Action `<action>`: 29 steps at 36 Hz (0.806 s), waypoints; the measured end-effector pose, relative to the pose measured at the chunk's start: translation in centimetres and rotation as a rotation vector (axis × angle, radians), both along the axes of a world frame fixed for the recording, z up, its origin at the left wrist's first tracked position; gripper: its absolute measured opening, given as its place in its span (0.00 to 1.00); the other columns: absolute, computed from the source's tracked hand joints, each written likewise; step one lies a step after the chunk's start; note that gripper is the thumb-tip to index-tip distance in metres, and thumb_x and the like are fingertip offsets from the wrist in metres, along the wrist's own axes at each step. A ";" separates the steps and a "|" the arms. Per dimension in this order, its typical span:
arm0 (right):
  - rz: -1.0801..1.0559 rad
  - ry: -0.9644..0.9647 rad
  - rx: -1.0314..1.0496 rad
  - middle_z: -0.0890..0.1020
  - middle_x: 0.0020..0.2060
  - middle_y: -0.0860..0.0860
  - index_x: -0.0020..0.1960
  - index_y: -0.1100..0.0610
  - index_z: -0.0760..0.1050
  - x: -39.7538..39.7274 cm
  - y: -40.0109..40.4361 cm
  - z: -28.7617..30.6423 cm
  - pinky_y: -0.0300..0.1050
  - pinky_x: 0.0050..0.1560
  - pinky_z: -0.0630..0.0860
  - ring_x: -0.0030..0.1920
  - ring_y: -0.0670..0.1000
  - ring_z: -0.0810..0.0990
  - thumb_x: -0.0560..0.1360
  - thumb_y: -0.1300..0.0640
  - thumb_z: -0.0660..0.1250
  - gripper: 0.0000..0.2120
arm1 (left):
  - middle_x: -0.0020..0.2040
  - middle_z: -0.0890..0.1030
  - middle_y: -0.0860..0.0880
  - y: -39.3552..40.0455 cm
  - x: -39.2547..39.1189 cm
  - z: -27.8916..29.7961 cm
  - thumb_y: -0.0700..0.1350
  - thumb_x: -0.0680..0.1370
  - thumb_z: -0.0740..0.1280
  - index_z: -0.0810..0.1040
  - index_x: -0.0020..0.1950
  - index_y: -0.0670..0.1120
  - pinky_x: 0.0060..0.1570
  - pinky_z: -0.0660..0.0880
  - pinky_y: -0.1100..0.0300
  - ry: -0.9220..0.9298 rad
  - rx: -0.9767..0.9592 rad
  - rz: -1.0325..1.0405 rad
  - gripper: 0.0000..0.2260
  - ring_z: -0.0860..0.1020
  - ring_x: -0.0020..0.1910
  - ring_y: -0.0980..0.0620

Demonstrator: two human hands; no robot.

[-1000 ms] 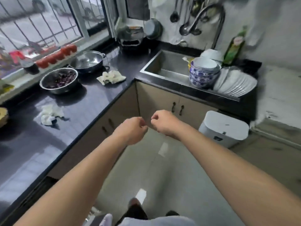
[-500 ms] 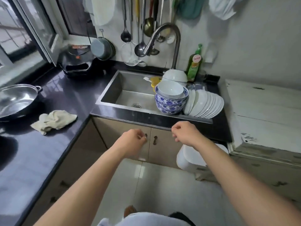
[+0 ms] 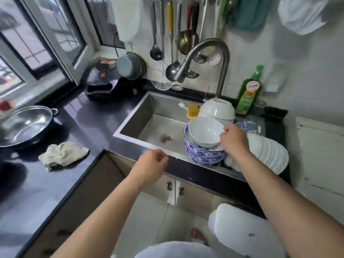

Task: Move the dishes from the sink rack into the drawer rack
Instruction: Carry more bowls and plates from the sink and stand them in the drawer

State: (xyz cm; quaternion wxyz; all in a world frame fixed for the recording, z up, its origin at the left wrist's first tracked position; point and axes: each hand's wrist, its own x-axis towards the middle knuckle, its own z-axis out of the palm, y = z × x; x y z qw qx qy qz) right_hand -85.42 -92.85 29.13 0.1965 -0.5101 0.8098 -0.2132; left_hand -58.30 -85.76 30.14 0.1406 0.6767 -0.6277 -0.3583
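Right hand [image 3: 235, 139] is at the sink rack, fingers curled onto the right rim of the white bowl [image 3: 205, 132], thumb on top of the edge, gripping it. That bowl sits on top of a stack of blue-patterned bowls [image 3: 202, 153] at the right end of the sink [image 3: 149, 116], so the dish lies directly under and to the left of the hand. Behind it, another white bowl [image 3: 216, 108] rests upside down, just below the tap [image 3: 204, 58]. To the right of the wrist, a row of white plates [image 3: 270, 151] stands on edge, leaning, partly hidden by the forearm. A blue-patterned dish [image 3: 246, 126] shows just beyond the knuckles.

Left hand [image 3: 151, 165] hangs in front of the sink's near edge, above the cupboard doors [image 3: 174, 187], fingers loosely curled and holding nothing, well apart from the bowls.

On the dark bench [image 3: 89, 127] to the left lies a crumpled cloth [image 3: 62, 153], and further left a steel pan [image 3: 24, 123]. A green bottle [image 3: 248, 92] stands at the back right of the sink, ladles and spoons hang on the wall behind the tap, and a yellow cup [image 3: 192, 110] sits inside the sink beside the upturned bowl. A white bin [image 3: 240, 229] stands on the floor below the right forearm
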 end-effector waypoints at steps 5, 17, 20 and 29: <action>0.174 0.227 0.166 0.74 0.66 0.63 0.67 0.63 0.71 -1.4 -6.8 -0.7 0.54 0.60 0.74 0.63 0.66 0.76 0.79 0.60 0.62 0.17 | 0.45 0.84 0.52 -1.1 -1.3 0.8 0.49 0.80 0.63 0.81 0.51 0.51 0.52 0.80 0.52 -0.022 0.011 0.146 0.08 0.83 0.45 0.47; 0.195 0.152 0.194 0.76 0.67 0.65 0.73 0.66 0.61 -1.4 -10.4 -3.8 0.59 0.62 0.75 0.66 0.67 0.76 0.79 0.64 0.62 0.24 | 0.53 0.84 0.56 -0.7 -4.4 1.1 0.49 0.80 0.63 0.79 0.60 0.54 0.55 0.77 0.57 -0.007 0.038 0.297 0.11 0.83 0.52 0.52; 0.174 0.108 0.190 0.76 0.66 0.65 0.73 0.65 0.61 -1.5 -10.8 -4.0 0.60 0.62 0.75 0.66 0.67 0.75 0.80 0.64 0.60 0.22 | 0.49 0.84 0.56 -0.5 -5.0 1.0 0.48 0.80 0.64 0.80 0.55 0.56 0.52 0.77 0.58 0.022 0.047 0.314 0.07 0.83 0.49 0.52; 0.193 0.130 0.208 0.75 0.65 0.67 0.71 0.64 0.65 -4.8 -10.5 -1.8 0.57 0.59 0.75 0.64 0.68 0.76 0.80 0.62 0.61 0.20 | 0.47 0.86 0.51 0.7 -5.9 1.5 0.45 0.80 0.67 0.82 0.53 0.50 0.52 0.80 0.52 0.316 0.134 0.413 0.05 0.85 0.42 0.52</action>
